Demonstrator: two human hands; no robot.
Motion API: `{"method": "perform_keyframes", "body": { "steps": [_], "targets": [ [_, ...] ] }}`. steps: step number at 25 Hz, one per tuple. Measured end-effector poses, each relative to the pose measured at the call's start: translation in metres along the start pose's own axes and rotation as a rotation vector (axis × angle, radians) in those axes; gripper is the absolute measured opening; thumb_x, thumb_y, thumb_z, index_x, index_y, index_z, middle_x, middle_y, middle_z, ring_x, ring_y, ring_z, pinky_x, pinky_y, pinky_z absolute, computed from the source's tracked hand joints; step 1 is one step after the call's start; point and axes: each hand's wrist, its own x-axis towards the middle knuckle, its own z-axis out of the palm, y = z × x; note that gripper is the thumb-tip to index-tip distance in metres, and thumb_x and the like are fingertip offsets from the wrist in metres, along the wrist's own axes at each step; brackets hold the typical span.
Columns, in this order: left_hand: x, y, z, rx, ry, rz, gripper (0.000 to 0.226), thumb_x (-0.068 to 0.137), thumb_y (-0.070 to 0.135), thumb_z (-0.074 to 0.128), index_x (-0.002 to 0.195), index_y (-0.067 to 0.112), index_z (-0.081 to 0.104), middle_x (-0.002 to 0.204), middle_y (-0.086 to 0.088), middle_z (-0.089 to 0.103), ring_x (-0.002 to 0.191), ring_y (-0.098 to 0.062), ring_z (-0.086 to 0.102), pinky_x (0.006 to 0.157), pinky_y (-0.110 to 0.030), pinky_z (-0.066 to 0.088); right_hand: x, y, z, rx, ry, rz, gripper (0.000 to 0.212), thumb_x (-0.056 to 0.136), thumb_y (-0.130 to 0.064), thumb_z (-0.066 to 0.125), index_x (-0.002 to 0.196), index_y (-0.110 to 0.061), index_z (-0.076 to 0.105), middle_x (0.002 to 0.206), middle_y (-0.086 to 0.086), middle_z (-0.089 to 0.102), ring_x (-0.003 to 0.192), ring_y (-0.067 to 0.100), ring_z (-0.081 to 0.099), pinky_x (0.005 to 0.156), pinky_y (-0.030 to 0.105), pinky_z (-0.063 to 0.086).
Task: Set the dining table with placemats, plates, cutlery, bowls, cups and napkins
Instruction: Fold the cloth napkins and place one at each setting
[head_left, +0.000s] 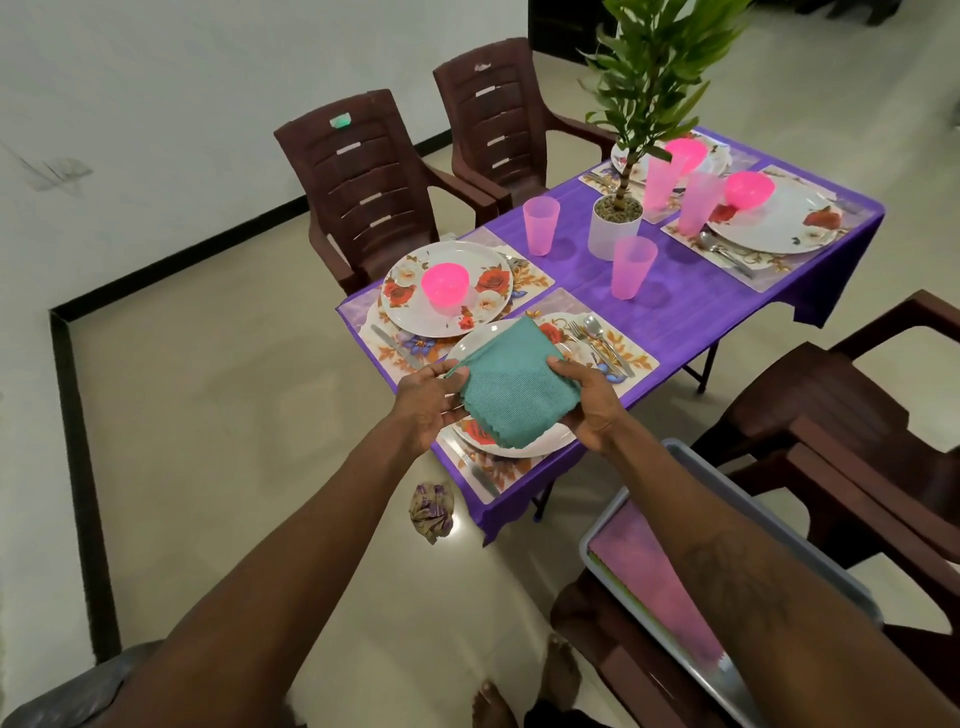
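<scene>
Both hands, left hand (423, 402) and right hand (589, 402), pinched opposite edges of the folded teal textured cloth napkin (511, 387); beneath it lay the floral white plate (519, 447); napkin-laying step, judged; next, lowering it flat

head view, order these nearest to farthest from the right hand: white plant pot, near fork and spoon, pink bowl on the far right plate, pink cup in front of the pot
1. fork and spoon, just beyond the right hand.
2. pink cup, mid-table, near side.
3. white plant pot, table centre.
4. pink bowl, on the far right plate.
</scene>
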Motion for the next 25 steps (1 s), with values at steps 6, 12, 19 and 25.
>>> {"method": "perform_keyframes", "body": {
  "steps": [6, 12, 19, 25],
  "targets": [
    [0.021, 0.0, 0.038, 0.153, -0.098, -0.115, 0.04, 0.097, 0.036, 0.068, 0.129, 0.012, 0.062, 0.126, -0.014, 0.068, 0.11, -0.033, 0.069, 0.08, -0.041, 0.062, 0.021, -0.027, -0.03, 0.096, 0.012, 0.027, 0.04, 0.094, -0.01, 0.07, 0.133, -0.003, 0.063, 0.126, 0.012, 0.072, 0.117, 0.03, 0.07, 0.085, 0.038, 0.061],
    [0.05, 0.014, 0.074, 0.338, -0.326, -0.259, 0.061, 0.086, 0.061, 0.069, 0.127, 0.017, 0.063, 0.124, -0.014, 0.071, 0.111, -0.037, 0.07, 0.081, -0.043, 0.062, 0.041, -0.042, -0.052, 0.056, 0.006, 0.007, 0.048, 0.088, -0.009, 0.078, 0.134, -0.006, 0.064, 0.13, 0.015, 0.07, 0.12, 0.035, 0.067, 0.101, 0.05, 0.055],
    [0.134, 0.023, 0.118, 0.388, -0.166, -0.052, 0.013, 0.098, 0.018, 0.069, 0.109, 0.011, 0.071, 0.113, -0.013, 0.075, 0.096, -0.031, 0.073, 0.082, -0.045, 0.062, 0.087, -0.045, -0.062, 0.226, 0.034, -0.031, 0.052, 0.089, -0.003, 0.074, 0.139, 0.0, 0.058, 0.136, 0.018, 0.065, 0.126, 0.035, 0.063, 0.104, 0.052, 0.053],
    [0.239, 0.05, 0.145, 0.578, -0.206, 0.044, 0.01, 0.098, 0.022, 0.069, 0.1, 0.013, 0.073, 0.11, -0.009, 0.076, 0.097, -0.028, 0.073, 0.086, -0.046, 0.061, 0.153, -0.064, -0.063, -0.119, 0.343, 0.045, 0.029, 0.098, -0.008, 0.066, 0.126, -0.016, 0.065, 0.114, 0.007, 0.076, 0.098, 0.027, 0.075, 0.065, 0.041, 0.063]
  ]
}}
